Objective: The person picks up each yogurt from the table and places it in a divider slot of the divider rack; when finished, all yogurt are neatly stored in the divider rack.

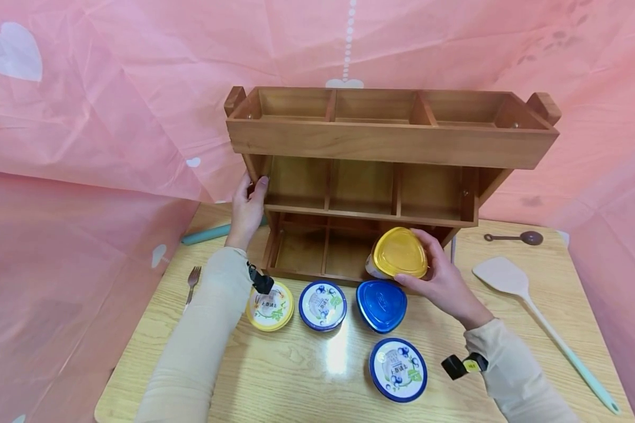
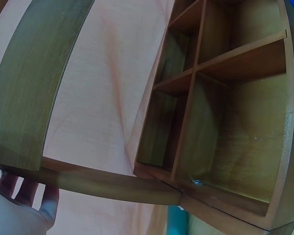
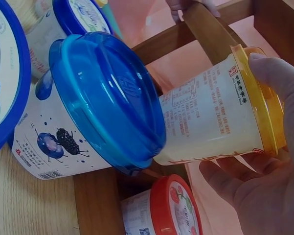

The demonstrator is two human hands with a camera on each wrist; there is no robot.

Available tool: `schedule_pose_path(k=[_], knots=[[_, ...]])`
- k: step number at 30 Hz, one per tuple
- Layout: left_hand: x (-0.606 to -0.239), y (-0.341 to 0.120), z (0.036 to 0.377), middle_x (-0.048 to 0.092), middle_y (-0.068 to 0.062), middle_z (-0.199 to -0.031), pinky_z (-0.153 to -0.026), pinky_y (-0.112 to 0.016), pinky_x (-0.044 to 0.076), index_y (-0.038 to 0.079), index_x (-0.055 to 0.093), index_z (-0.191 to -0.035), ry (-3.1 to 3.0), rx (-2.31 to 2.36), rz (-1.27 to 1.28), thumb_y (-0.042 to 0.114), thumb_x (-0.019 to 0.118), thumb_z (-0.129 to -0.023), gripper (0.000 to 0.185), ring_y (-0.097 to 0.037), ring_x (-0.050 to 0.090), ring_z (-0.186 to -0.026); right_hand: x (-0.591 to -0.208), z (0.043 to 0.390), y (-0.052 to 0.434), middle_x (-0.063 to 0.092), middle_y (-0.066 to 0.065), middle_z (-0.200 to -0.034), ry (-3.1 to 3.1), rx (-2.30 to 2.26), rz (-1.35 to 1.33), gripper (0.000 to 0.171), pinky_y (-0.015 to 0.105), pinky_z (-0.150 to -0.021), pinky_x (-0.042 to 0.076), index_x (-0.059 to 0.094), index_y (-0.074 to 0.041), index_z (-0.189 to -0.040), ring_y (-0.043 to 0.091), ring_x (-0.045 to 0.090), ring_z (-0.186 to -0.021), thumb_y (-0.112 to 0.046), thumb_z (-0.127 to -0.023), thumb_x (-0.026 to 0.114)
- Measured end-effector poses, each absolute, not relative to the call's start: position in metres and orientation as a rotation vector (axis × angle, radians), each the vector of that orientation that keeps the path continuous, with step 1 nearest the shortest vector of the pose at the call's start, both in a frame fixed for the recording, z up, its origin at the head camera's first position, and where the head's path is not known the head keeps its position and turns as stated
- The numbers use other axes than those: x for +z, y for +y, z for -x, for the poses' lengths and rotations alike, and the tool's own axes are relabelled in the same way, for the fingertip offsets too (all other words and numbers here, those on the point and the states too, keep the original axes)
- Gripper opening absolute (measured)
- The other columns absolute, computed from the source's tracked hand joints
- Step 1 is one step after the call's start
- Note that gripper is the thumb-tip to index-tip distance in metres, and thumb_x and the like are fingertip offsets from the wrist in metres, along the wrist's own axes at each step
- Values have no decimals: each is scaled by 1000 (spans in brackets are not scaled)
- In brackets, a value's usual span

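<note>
Head view: a person's right hand point(image 1: 444, 282) curls its fingers round a yellow-lidded cup point(image 1: 397, 254), tipped on its side at the mouth of the wooden rack point(image 1: 391, 141)'s lowest right compartment. The left hand point(image 1: 247, 205) rests against the rack's left upright, fingers straight. The cup's long axis runs roughly level, lid toward the person, base into the rack, just above a blue-lidded cup point(image 1: 381, 304) on the tabletop point(image 1: 317, 376). Judged from here, the cup could catch the compartment's front lip, slip from the sideways hold, or knock the blue-lidded cup. Right wrist view shows a red-lidded cup point(image 3: 166, 208) already inside.
</note>
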State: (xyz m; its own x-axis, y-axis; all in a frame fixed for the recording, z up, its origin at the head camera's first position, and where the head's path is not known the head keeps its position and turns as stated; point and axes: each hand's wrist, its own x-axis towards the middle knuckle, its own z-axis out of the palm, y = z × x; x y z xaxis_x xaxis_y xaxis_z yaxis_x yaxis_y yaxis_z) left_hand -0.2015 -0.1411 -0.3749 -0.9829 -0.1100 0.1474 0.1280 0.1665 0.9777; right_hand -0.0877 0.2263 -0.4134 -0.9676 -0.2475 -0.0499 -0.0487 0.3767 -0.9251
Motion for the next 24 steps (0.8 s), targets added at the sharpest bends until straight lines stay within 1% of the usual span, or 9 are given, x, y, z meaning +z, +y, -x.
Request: schedule_pose_path(k=[4, 8, 11, 13, 18, 20, 24], knots=[[-375, -141, 201, 49, -16, -145, -109, -48, 43, 15, 43, -149, -2255, -1922, 17, 22, 50, -104, 47, -33, 51, -129, -417, 92, 223, 37, 15, -143, 2450, -1609, 264, 89, 17, -85, 53, 18, -23, -154, 34, 42, -128, -19, -87, 76], [-375, -141, 201, 49, -15, -145, -109, -48, 43, 15, 44, -149, -2255, -1920, 16, 23, 50, -104, 46, -33, 50, -129, -421, 98, 220, 39, 14, -142, 2466, -1570, 265, 87, 15, -86, 51, 20, -23, -154, 34, 45, -126, -22, -87, 76], [-374, -141, 202, 49, -16, -145, -109, -47, 43, 14, 44, -149, -2251, -1915, 24, 22, 50, -104, 46, -33, 51, -129, -422, 102, 217, 42, 13, -141, 2483, -1537, 267, 86, 16, -88, 50, 22, -22, -153, 34, 47, -125, -25, -87, 77], [-375, -141, 202, 50, -17, -145, -109, -47, 43, 14, 44, -149, -2249, -1917, 29, 22, 50, -104, 46, -33, 51, -129, -423, 105, 215, 43, 13, -141, 2493, -1510, 268, 86, 21, -90, 51, 23, -22, -153, 34, 48, -125, -28, -86, 77], [-375, -141, 202, 49, -16, -145, -109, -46, 43, 14, 43, -149, -2255, -1916, 29, 22, 50, -104, 47, -33, 51, -129, -426, 113, 213, 43, 12, -142, 2486, -1458, 263, 87, 41, -95, 53, 23, -22, -153, 33, 48, -126, -34, -86, 76], [-374, -141, 202, 50, -16, -145, -109, -47, 44, 14, 44, -149, -2258, -1908, 24, 22, 50, -104, 46, -33, 51, -128, -428, 115, 212, 42, 12, -142, 2471, -1450, 259, 86, 44, -96, 53, 22, -23, -153, 33, 48, -125, -36, -86, 76], [-374, -140, 201, 50, -16, -145, -108, -47, 44, 14, 44, -149, -2265, -1904, 14, 23, 50, -104, 46, -33, 52, -128, -431, 120, 212, 42, 12, -142, 2454, -1422, 248, 86, 42, -96, 52, 22, -23, -153, 33, 47, -125, -39, -86, 75]])
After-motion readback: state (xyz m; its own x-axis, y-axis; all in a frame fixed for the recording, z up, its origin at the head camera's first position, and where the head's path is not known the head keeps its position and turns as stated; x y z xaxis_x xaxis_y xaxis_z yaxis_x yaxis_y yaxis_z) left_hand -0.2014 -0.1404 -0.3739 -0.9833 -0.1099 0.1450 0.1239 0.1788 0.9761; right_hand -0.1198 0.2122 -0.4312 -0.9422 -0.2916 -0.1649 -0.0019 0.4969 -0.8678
